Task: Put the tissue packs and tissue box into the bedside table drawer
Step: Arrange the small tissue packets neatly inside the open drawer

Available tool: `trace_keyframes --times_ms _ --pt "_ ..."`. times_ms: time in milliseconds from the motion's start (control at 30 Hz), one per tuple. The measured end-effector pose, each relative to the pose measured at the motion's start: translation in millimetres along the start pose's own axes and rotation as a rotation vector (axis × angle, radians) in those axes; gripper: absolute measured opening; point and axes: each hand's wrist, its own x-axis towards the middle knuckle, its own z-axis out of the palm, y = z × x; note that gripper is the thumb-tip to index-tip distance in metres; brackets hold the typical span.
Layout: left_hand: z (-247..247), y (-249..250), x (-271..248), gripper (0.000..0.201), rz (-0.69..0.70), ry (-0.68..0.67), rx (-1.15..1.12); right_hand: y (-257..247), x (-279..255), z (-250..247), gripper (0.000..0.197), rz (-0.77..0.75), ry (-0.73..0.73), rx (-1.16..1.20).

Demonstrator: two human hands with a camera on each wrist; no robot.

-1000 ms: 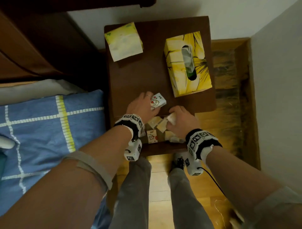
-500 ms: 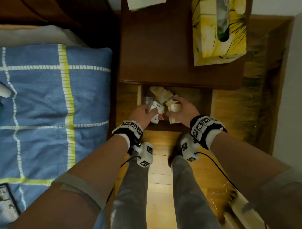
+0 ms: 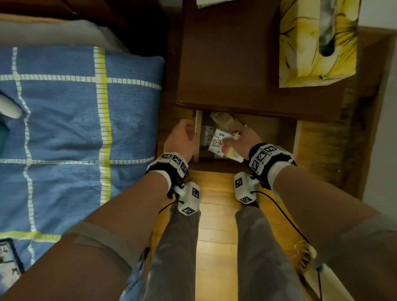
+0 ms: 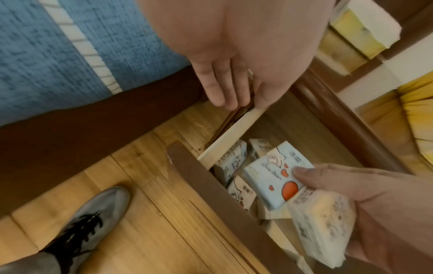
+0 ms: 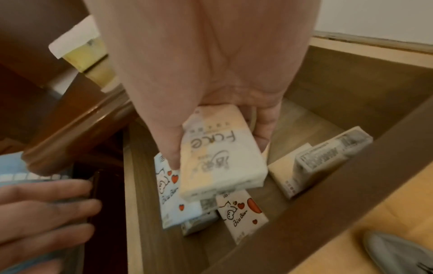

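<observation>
- Right grip [image 5: 218, 129]: my right hand has thumb and fingers clamped round a peach-and-white tissue pack [image 5: 222, 159], held low inside the open drawer [image 5: 328, 213] above the others.
- Left grip [image 4: 234, 74]: my left hand lies with fingers straight and relaxed against the drawer's pale side wall, holding nothing.
- Loose packs [image 5: 239, 211]: several already lie in the drawer, some flat, some on edge; one blue-white with red hearts [image 4: 274, 174] touches my right thumb.
- Tissue box [image 3: 315, 43]: yellow with black strokes, on the bedside surface [image 3: 225, 64], not yet stowed. A larger yellow-white pack [image 3: 210, 2] sits at the surface's far edge, mostly out of frame.
- Risk, judged: the held pack could land on the slanted pile and slide; a heap at the left may leave too little floor for the box, or stand proud and foul the drawer on closing.
- Risk, judged: left fingers by the side wall could get pinched if the drawer moves.
- Materials: packs are soft, slick film-wrapped blocks, easily squashed; box is stiff card; drawer is raw pale wood with a dark varnished front; the floor is plank.
</observation>
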Motion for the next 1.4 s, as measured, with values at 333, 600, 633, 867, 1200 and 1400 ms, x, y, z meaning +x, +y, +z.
trace_keyframes --times_ms 333,600,633,867,1200,1400 --pt "17.4 -40.5 22.8 0.051 -0.048 -0.224 0.072 -31.6 55.0 31.5 0.063 -0.154 -0.186 -0.599" --pt "17.4 -44.4 27.6 0.056 -0.073 -0.26 0.058 -23.9 79.6 36.3 0.072 -0.049 -0.326 -0.773" --pt "17.5 -43.6 27.4 0.056 -0.074 -0.266 0.066 -21.5 78.5 36.1 0.07 -0.061 -0.327 -0.774" --pt "17.9 -39.9 23.0 0.054 -0.053 -0.264 0.171 -15.4 75.2 36.7 0.071 -0.046 -0.256 -0.676" --pt "16.0 -29.1 18.0 0.054 -0.094 -0.28 0.226 -5.5 61.7 17.0 0.048 -0.032 -0.23 -0.357" --pt "17.3 -30.6 20.2 0.053 -0.089 -0.296 0.261 -16.9 70.7 40.0 0.082 0.018 -0.246 -0.34"
